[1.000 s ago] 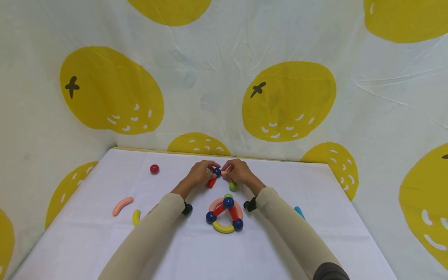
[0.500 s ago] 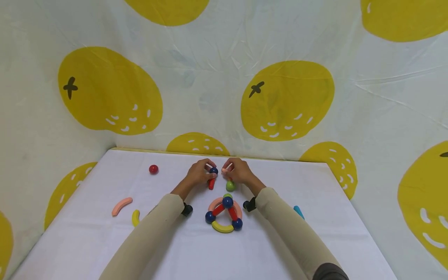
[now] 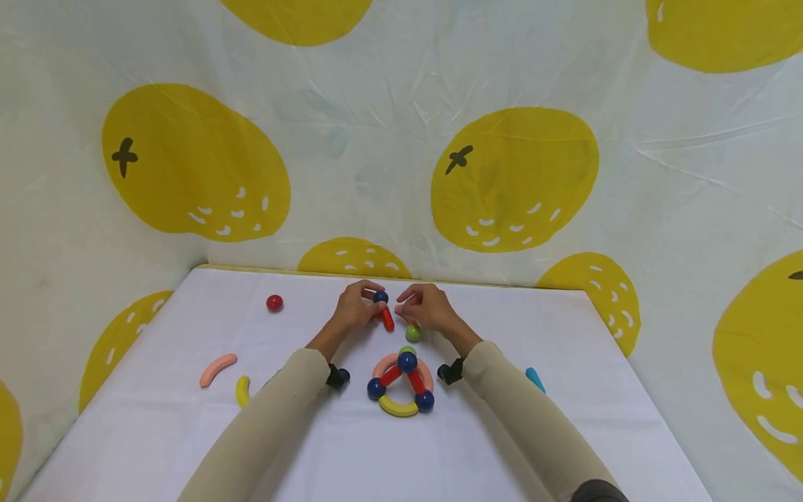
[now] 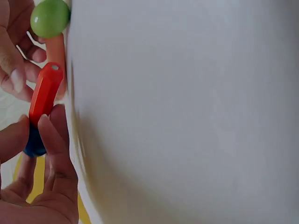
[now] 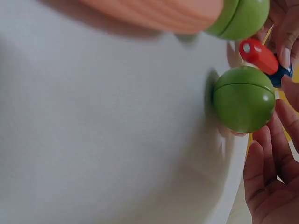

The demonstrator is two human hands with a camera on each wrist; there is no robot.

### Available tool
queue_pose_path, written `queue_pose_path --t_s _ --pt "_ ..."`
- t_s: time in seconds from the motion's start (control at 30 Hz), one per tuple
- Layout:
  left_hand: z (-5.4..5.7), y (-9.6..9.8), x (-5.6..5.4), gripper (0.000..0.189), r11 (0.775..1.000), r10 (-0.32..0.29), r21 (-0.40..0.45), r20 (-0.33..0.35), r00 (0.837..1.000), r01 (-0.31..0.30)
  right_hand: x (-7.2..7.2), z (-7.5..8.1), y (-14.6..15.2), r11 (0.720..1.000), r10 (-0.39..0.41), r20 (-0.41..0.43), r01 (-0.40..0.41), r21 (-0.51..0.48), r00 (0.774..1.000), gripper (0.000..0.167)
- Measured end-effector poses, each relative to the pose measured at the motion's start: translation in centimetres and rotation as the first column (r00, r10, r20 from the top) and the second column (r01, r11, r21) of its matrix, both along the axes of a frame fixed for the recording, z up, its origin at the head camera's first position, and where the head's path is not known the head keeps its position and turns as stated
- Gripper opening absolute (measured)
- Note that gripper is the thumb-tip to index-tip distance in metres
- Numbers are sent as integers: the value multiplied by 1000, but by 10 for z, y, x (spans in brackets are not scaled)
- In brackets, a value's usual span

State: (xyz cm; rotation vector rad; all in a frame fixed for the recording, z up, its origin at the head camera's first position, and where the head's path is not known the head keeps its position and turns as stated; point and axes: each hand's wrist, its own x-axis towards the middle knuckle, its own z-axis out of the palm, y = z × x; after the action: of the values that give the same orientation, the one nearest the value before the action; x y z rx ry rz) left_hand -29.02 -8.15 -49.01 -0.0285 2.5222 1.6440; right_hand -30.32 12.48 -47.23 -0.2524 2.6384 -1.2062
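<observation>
My left hand (image 3: 356, 307) pinches a dark blue ball (image 3: 380, 297) with a straight red rod (image 3: 388, 319) attached, near the table's far edge. In the left wrist view the red rod (image 4: 46, 93) points away from the fingertips. My right hand (image 3: 429, 307) is just to the right, its fingers loosely bent and apart, with nothing seen between them. Beside it a green ball (image 5: 244, 99) rests on the table, joined to a pink rod (image 4: 55, 49) mostly hidden in the right wrist view.
Nearer me stands a built ring of pink and yellow (image 3: 399, 407) curved rods with blue balls and red rods. At left lie a red ball (image 3: 274, 303), a pink curved rod (image 3: 218, 369) and a yellow one (image 3: 242, 392). A blue rod (image 3: 535, 379) lies right.
My left hand has drawn the blue ball away leftward from the pink rod, and the red rod has swung to point right and toward me. My right hand's fingers have let go of the pink rod.
</observation>
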Motion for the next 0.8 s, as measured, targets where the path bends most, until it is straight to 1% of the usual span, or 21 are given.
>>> queue_pose_path --t_s 0.13,0.27,0.4,0.57,0.67,0.8 --pt "3 0 1 36 990 58 130 21 998 -61 4 0 0 997 40 29 -38 -70 999 18" --pt "6 1 3 38 977 77 196 28 997 -81 6 0 -1 991 57 44 -51 -122 997 19" --pt "7 2 4 39 978 61 199 38 997 -67 7 0 -1 987 59 55 -50 -154 997 18" --pt "9 0 6 36 986 31 161 30 999 -35 7 3 -1 983 69 65 -56 -177 995 18" --pt "11 -1 8 34 990 7 141 19 1000 -10 6 2 0 982 81 64 -68 -178 995 19" --pt "16 -4 11 32 990 -38 132 4 999 37 5 0 3 979 112 40 -103 -176 993 19"
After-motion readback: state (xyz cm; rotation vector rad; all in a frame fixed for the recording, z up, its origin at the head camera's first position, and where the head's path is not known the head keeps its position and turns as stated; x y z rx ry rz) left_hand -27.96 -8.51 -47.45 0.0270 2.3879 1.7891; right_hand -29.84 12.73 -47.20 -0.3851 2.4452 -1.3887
